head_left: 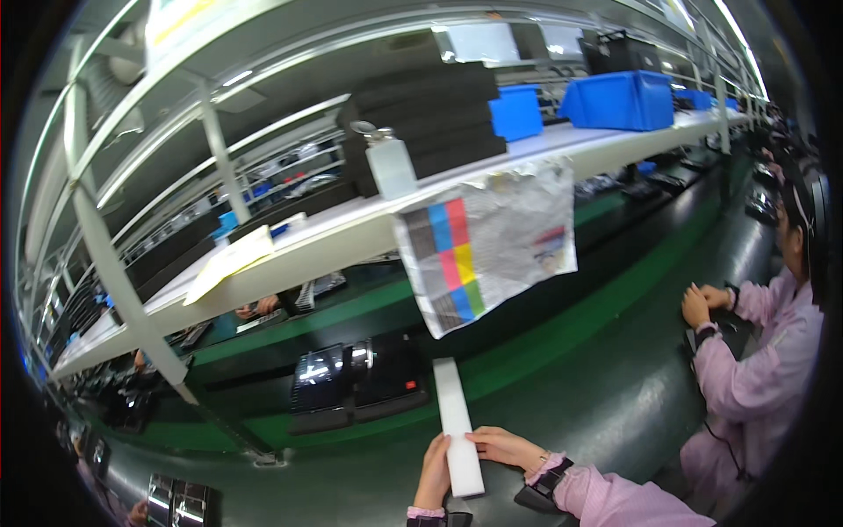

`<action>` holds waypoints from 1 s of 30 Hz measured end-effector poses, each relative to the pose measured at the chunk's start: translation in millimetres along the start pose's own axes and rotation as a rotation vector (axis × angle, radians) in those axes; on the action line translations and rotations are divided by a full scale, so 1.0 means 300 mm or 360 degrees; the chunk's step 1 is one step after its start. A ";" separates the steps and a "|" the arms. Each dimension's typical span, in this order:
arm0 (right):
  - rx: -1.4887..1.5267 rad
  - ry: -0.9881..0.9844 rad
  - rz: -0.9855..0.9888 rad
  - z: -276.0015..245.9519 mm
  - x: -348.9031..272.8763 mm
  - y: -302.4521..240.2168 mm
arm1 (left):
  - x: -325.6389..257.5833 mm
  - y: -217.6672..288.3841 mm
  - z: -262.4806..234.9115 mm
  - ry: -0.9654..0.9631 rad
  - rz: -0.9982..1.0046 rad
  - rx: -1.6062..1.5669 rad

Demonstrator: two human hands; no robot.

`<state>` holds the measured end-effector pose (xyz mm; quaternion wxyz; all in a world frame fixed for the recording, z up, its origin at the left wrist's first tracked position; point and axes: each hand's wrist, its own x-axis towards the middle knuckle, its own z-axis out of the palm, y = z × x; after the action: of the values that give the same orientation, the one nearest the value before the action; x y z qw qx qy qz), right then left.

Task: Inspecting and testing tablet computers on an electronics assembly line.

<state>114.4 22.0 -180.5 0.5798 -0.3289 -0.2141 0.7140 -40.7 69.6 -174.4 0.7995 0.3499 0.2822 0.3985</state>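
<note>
We look along a smooth green bench (606,422) with a soft sheen, under a pale shelf (334,243). Before us is a long, straight-edged, matte white block (455,413), its near part between the two hands. The left hand (432,470) closes on its left side and the right hand (507,446) pinches its right edge; we cannot tell whether it touches the bench. Beyond, to the left, lie glossy black casings (384,378). A crinkled, colour-blocked sheet (505,250) hangs from the shelf, blocking our view behind it. Above stand a whitish bottle (392,171), a dark stack (430,119) and a blue bin (625,101).
</note>
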 end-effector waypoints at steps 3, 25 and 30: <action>-0.0041 0.0043 0.0000 -0.001 -0.018 -0.014 | 0.007 -0.010 0.013 0.0012 0.0040 0.0093; -0.0200 0.0150 -0.0042 -0.005 -0.021 0.020 | -0.031 0.007 0.011 0.0020 0.0102 0.0374; -0.0123 0.0125 -0.0105 -0.016 -0.040 -0.005 | 0.009 -0.027 0.014 -0.0023 0.0018 0.0284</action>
<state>120.1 10.4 -180.2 0.5979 -0.3716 -0.2294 0.6721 -32.7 66.8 -178.8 0.7649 0.4241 0.3088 0.3738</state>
